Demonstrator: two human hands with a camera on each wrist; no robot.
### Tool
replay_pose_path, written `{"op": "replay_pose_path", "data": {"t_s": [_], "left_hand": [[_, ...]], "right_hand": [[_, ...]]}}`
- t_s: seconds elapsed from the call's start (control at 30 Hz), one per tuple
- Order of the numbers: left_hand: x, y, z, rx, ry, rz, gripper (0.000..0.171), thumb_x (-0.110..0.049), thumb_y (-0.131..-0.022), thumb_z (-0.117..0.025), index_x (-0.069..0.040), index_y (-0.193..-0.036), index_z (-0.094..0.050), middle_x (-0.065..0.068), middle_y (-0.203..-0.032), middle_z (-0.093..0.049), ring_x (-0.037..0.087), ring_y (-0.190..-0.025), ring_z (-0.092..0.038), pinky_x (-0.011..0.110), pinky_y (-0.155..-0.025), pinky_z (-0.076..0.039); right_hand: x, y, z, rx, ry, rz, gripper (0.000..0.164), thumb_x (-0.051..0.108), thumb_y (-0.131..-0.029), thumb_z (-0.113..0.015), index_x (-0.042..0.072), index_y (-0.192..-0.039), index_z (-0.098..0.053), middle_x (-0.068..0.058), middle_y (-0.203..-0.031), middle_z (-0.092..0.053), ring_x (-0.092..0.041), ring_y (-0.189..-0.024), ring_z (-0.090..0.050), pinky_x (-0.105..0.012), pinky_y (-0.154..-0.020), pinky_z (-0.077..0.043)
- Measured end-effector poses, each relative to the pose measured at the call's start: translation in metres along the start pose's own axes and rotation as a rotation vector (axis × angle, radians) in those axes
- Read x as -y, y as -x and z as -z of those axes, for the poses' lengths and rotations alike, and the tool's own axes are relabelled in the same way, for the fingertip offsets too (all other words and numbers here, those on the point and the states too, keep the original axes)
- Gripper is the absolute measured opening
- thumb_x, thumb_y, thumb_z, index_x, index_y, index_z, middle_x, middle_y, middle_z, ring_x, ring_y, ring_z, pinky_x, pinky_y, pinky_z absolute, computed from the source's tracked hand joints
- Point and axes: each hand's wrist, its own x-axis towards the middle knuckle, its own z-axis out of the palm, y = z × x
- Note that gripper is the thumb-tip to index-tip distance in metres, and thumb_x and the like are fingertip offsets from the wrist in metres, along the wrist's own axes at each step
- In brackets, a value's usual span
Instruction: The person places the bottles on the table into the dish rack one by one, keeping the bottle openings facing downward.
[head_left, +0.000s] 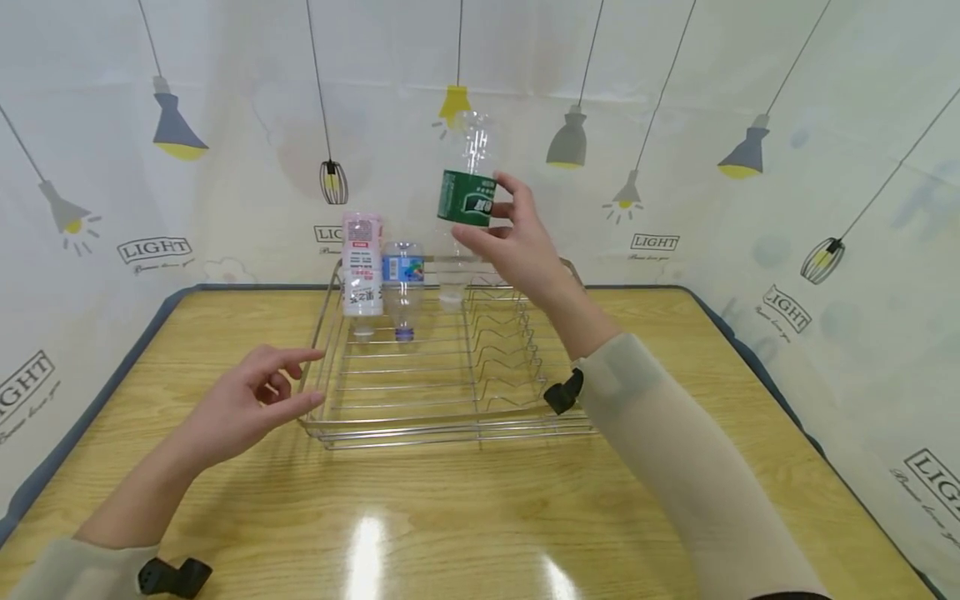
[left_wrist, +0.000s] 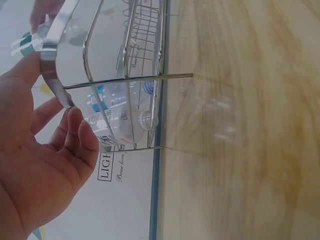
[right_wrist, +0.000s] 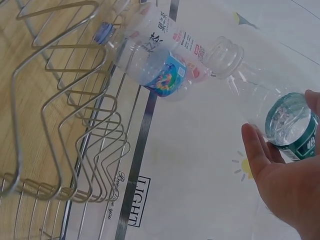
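Observation:
My right hand point(head_left: 517, 237) holds a clear plastic bottle point(head_left: 465, 197) with a green label, thumb and fingers around its middle. The bottle is upside down over the back of a wire dish rack point(head_left: 405, 431), its neck low at the rack's rear. In the right wrist view its uncapped neck point(right_wrist: 225, 56) shows. To its left, a pink-and-white bottle point(head_left: 362, 262) and a clear bottle with a blue label point(head_left: 403, 268) stand neck down in the rack. My left hand point(head_left: 243, 400) is at the rack's left side, fingertips right at the metal rim point(left_wrist: 48, 55).
Zigzag wire dividers point(head_left: 502, 350) run along the rack's right half. The rack stands on a wooden table point(head_left: 435, 508). Behind and at the sides hangs a white cloth point(head_left: 255, 125) printed with lamps. A black wrist device point(head_left: 562, 392) overlaps the rack's front right.

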Motion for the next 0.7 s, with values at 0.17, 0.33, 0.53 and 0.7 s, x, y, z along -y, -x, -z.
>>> {"op": "replay_pose_path", "data": {"t_s": [0.17,0.33,0.53,0.7], "left_hand": [[0.005,0.001,-0.001,0.010,0.007,0.018,0.053,-0.027,-0.107,-0.075,-0.014,-0.156,-0.061,0.014,-0.127,-0.062,0.012,-0.093,-0.061,0.026,-0.072,-0.055],[0.006,0.000,-0.004,0.012,0.008,0.037,0.052,-0.026,-0.108,-0.074,-0.014,-0.156,-0.060,0.015,-0.129,-0.064,0.010,-0.092,-0.062,0.026,-0.071,-0.055],[0.008,0.000,-0.010,-0.013,0.066,0.034,0.045,-0.019,-0.107,-0.073,-0.011,-0.151,-0.062,0.011,-0.118,-0.066,0.009,-0.089,-0.063,0.027,-0.066,-0.055],[0.011,-0.001,-0.012,-0.037,0.090,0.010,0.042,-0.014,-0.106,-0.073,-0.011,-0.147,-0.064,0.007,-0.111,-0.066,0.008,-0.086,-0.063,0.027,-0.066,-0.055]], "right_hand": [[-0.003,-0.007,-0.005,-0.018,-0.004,0.002,0.098,0.034,-0.100,-0.082,0.028,-0.173,-0.017,-0.013,-0.148,-0.055,-0.028,-0.125,-0.065,-0.042,-0.104,-0.061],[-0.008,-0.012,-0.008,-0.033,-0.018,-0.017,0.098,0.032,-0.101,-0.081,0.026,-0.174,-0.016,-0.014,-0.149,-0.053,-0.028,-0.126,-0.064,-0.044,-0.105,-0.061],[-0.010,-0.016,-0.013,-0.054,-0.044,-0.039,0.099,0.030,-0.101,-0.082,0.027,-0.174,-0.016,-0.016,-0.153,-0.051,-0.029,-0.128,-0.063,-0.048,-0.110,-0.060],[-0.012,-0.021,-0.019,-0.073,-0.063,-0.049,0.099,0.030,-0.100,-0.083,0.028,-0.174,-0.017,-0.016,-0.154,-0.051,-0.029,-0.129,-0.064,-0.050,-0.111,-0.059]]}}
